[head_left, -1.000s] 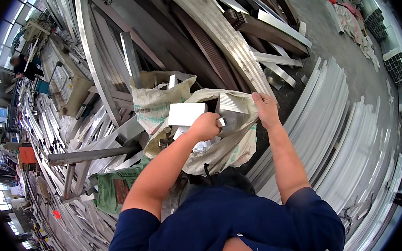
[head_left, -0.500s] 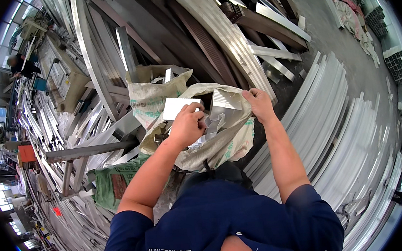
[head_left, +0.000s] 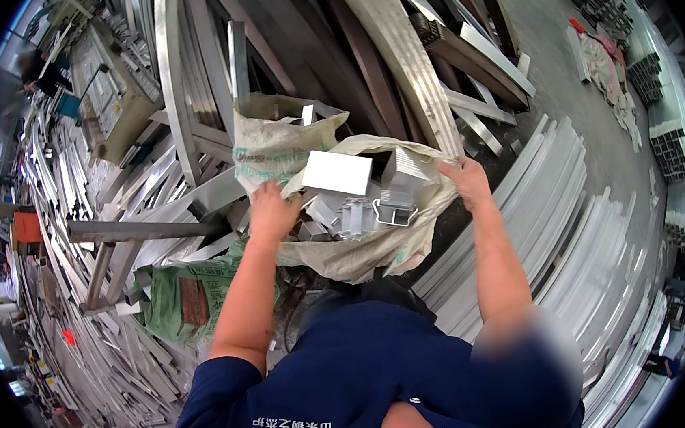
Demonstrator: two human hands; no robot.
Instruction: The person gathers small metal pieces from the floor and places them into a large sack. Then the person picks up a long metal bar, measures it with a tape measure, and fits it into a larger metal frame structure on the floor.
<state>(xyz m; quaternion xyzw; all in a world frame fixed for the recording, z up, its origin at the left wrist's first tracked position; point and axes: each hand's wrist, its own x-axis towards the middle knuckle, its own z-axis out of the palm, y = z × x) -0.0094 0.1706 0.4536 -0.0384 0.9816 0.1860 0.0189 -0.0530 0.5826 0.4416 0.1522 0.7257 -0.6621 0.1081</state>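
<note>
A woven sack (head_left: 338, 257) stands gaping in front of me, filled with short cut metal profile pieces. A bright flat-faced block (head_left: 337, 174) lies on top at its far side. A ribbed piece (head_left: 406, 174) leans at the right, and small hollow offcuts (head_left: 357, 217) sit near the middle. My right hand (head_left: 468, 182) pinches the sack's right rim. At the left rim, my left hand (head_left: 273, 212) is closed with its fingers curled over the woven cloth. Its fingertips are partly hidden.
Another woven sack (head_left: 283, 142) with scraps stands just behind. A green sack (head_left: 195, 299) lies at the left beside a metal bar (head_left: 136, 229). Long brown and silver profiles (head_left: 361, 57) are heaped ahead; pale lengths (head_left: 514, 215) lie at the right. A person (head_left: 41, 71) is far left.
My left hand has left the pieces inside the sack and moved left to its rim. The right hand still holds the right rim. The whole view has shifted slightly.
</note>
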